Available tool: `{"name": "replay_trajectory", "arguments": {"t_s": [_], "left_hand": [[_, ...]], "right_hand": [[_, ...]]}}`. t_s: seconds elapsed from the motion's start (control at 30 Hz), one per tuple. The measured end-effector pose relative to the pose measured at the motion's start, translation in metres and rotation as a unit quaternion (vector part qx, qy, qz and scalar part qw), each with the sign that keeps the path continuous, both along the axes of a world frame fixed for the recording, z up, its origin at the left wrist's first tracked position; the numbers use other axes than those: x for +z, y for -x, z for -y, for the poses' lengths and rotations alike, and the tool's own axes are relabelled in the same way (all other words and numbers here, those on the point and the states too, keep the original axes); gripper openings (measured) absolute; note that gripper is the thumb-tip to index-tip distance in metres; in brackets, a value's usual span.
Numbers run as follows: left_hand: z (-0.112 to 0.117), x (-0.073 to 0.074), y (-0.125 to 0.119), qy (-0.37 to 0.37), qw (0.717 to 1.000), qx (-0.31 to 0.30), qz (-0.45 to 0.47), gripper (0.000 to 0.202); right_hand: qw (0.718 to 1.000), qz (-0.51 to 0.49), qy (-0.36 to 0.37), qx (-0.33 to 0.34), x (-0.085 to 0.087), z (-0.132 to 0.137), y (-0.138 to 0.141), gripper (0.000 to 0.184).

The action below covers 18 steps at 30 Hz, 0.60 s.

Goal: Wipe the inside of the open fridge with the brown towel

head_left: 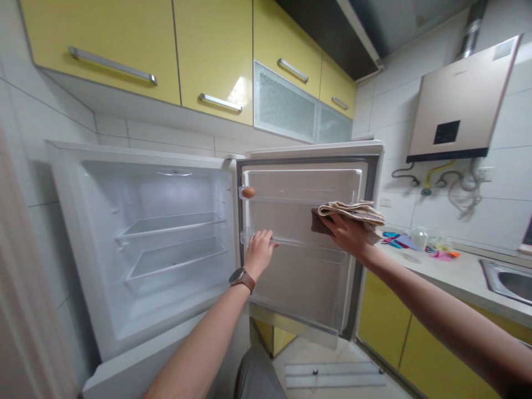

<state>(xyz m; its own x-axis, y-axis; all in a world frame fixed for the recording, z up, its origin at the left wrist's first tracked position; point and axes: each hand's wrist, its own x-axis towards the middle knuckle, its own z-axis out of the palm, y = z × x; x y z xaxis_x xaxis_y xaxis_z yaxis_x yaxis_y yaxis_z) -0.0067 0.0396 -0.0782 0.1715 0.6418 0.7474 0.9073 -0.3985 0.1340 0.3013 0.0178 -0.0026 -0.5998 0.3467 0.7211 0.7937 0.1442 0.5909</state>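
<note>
Right hand (347, 233) grips a folded cloth (353, 213) pressed against the open fridge door's (307, 277) inner wall, left hand (258, 252) clasping the lower door rack (316, 250); wiping looks under way, egg (248, 192) above, shelves (174, 224) likely untouched.

Cloth (353, 212) hides right hand (347, 233) fingertips; sink (509, 281) cut off.
</note>
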Motion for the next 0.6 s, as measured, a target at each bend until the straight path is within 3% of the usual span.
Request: {"name": "replay_trajectory", "arguments": {"t_s": [0.3, 0.6], "left_hand": [[-0.001, -0.001, 0.003, -0.003, 1.0, -0.015, 0.014, 0.011], [-0.004, -0.006, 0.01, -0.009, 1.0, -0.019, 0.017, 0.01]], "right_hand": [[0.984, -0.004, 0.171, 0.041, 0.027, -0.031, 0.068, 0.065], [0.94, -0.076, 0.315, 0.105, 0.042, -0.063, 0.177, 0.05]]}}
